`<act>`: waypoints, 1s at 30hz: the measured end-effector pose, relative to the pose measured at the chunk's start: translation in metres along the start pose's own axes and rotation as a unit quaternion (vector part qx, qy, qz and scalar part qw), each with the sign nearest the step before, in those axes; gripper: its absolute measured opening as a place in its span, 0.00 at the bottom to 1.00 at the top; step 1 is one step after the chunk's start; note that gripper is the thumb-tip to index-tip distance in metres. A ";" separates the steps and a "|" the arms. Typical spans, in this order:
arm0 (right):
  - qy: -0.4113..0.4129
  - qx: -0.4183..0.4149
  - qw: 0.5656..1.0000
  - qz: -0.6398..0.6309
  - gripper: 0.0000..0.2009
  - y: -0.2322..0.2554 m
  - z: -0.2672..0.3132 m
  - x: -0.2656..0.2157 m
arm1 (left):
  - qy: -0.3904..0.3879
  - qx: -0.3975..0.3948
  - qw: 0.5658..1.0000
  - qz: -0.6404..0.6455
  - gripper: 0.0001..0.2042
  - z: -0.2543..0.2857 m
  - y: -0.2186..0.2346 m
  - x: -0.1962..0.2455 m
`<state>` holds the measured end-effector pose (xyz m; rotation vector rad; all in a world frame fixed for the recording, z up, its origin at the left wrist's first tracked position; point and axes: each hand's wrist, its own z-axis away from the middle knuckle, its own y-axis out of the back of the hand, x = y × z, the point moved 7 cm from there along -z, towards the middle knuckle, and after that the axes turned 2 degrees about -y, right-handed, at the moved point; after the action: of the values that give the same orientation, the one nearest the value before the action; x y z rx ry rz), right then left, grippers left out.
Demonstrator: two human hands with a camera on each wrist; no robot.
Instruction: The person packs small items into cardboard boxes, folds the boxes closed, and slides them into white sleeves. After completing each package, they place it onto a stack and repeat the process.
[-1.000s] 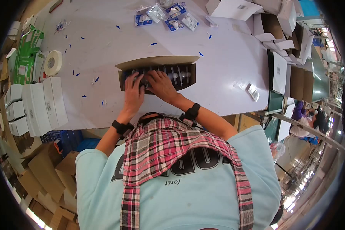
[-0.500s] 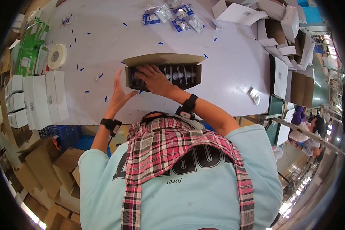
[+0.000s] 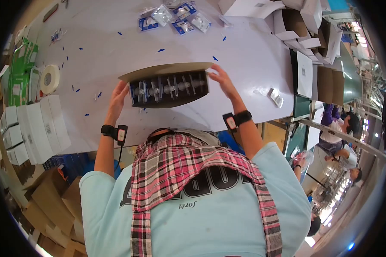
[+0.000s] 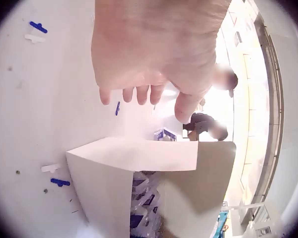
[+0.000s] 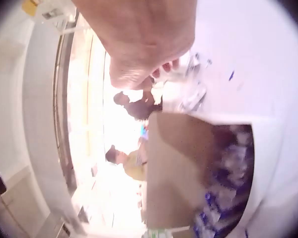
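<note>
An open cardboard box (image 3: 169, 68) stands on the table with its long flap raised at the far side. Packed upright inside it is a row of clear blister packs (image 3: 171, 88) with blue parts. My left hand (image 3: 116, 100) is at the box's left end, fingers extended alongside it. In the left wrist view a short white end flap (image 4: 154, 154) sticks out below that hand. At the other end, my right hand (image 3: 225, 85) has its fingertips right by the corner of the raised flap, fingers loosely bent. Neither hand grips a pack.
Several loose blister packs (image 3: 183, 26) lie at the back, and a single pack (image 3: 275, 98) at the right. White boxes (image 3: 41, 122) and a tape roll (image 3: 50, 79) are on the left. Open boxes (image 3: 289, 25) pile up back right. Small blue clips (image 3: 161, 50) are scattered about.
Both hands were in the box over the packs. The left hand came out first, then the right; now they are at opposite ends. The box sits slightly tilted compared with before.
</note>
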<state>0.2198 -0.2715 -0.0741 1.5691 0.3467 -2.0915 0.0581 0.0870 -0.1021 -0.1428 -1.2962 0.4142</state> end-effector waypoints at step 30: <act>-0.226 -0.099 0.925 -0.289 0.17 -0.064 0.014 0.084 | 0.187 0.097 0.977 -0.030 0.12 0.015 0.010 -0.062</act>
<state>0.1562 -0.2439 -0.1549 0.8840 0.9014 -2.6694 0.0290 0.0714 -0.1573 -0.0158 -0.8825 0.4361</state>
